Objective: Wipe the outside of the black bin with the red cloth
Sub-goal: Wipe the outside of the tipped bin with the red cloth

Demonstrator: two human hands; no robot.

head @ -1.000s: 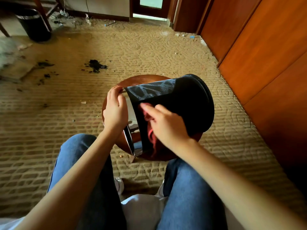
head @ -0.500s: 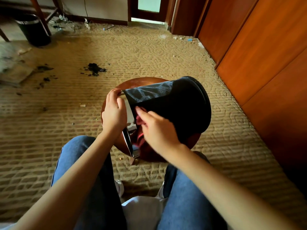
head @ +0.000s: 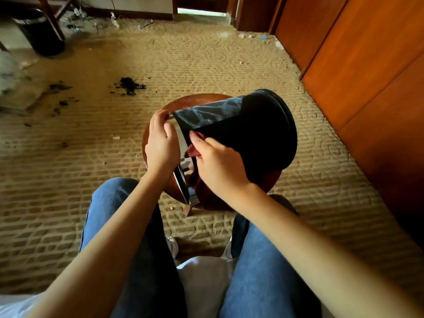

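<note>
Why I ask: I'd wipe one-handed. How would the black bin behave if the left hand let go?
On its side on the wooden stool, the round black bin would probably roll. The left hand steadies it by the rim alone, so likely light. Its wall looks undented under the red cloth: probably stiff.

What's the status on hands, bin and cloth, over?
Left hand grips the black bin at its rim. Right hand holds the red cloth against its side. Nothing in the way.

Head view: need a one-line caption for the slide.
Left hand grips the rim of the black bin, tipped on a wooden stool; right hand holds the red cloth against its side.
</note>
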